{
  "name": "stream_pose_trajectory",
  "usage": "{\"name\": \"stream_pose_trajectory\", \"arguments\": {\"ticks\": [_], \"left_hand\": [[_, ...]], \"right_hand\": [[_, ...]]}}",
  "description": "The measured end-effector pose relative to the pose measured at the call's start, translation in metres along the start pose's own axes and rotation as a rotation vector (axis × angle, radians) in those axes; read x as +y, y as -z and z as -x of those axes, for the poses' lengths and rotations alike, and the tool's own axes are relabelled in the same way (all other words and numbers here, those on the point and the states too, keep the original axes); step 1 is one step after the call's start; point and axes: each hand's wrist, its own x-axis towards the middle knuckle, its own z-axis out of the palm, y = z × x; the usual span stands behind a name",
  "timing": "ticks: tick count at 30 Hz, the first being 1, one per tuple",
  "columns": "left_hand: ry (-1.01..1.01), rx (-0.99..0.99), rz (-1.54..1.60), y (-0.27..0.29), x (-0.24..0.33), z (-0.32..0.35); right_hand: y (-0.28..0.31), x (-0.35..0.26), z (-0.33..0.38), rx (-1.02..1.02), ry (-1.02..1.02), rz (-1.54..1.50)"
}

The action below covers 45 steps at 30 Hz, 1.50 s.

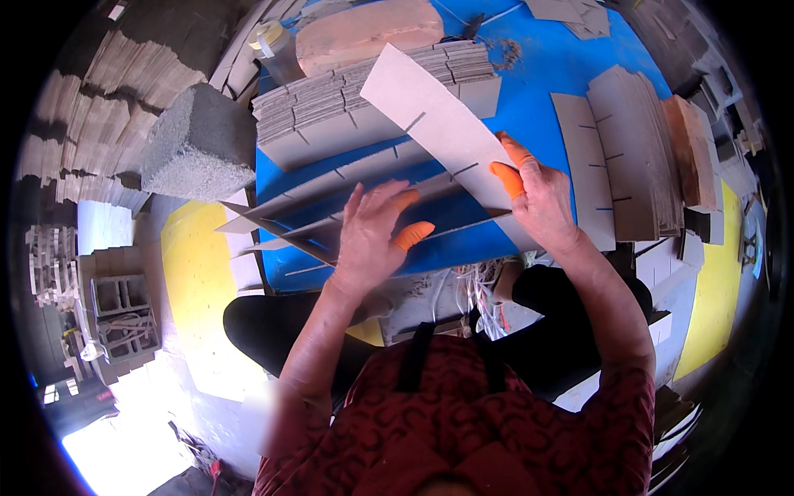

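My right hand [542, 202] grips a grey slotted cardboard strip [438, 116] near its lower end, with orange rubber covers on the thumb and a finger. That strip slants up to the left above the table. My left hand [364, 240], also with orange covers on its thumb and a finger, has its fingers apart and nothing in them. Beneath it, several slotted cardboard strips [331, 179] stand on edge, some crossing at the left end. Behind them, a stack of cardboard strips [331, 124] stands on the blue tabletop [538, 74].
A rough grey block [198, 140] sits at the left edge. An orange brick [368, 33] and a jar [273, 45] lie behind the stack. More slotted strips [633, 157] stand at the right against another brick [688, 153]. Cardboard piles [107, 116] rise at far left.
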Motion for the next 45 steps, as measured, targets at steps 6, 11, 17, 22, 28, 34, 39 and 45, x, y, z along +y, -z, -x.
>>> {"name": "stream_pose_trajectory", "arguments": {"ticks": [6, 11, 17, 22, 28, 34, 39, 45], "left_hand": [[-0.029, 0.008, 0.02, 0.0, -0.003, 0.002], [-0.04, 0.01, 0.07, 0.006, -0.006, 0.004], [0.022, 0.277, -0.163, 0.024, -0.041, -0.013], [0.104, 0.169, -0.143, 0.019, -0.061, -0.013], [0.092, 0.152, -0.006, 0.027, -0.053, -0.007], [0.071, 0.151, -0.033, 0.018, -0.054, -0.007], [0.043, 0.302, -0.015, 0.034, -0.048, 0.013], [0.068, 0.223, 0.048, 0.037, -0.039, 0.032]], "right_hand": [[0.004, -0.005, -0.005, -0.013, 0.062, 0.033], [-0.01, -0.013, -0.008, -0.125, 0.043, 0.099], [-0.01, -0.014, -0.011, -0.147, 0.04, 0.091], [-0.021, -0.017, -0.011, -0.245, 0.075, 0.147], [0.0, -0.03, -0.011, -0.328, 0.108, 0.145], [-0.02, -0.027, 0.01, -0.604, -0.049, 0.153], [0.032, 0.049, -0.006, -0.326, -0.585, -0.095], [0.034, 0.16, 0.1, -0.556, -0.576, 0.506]]}}
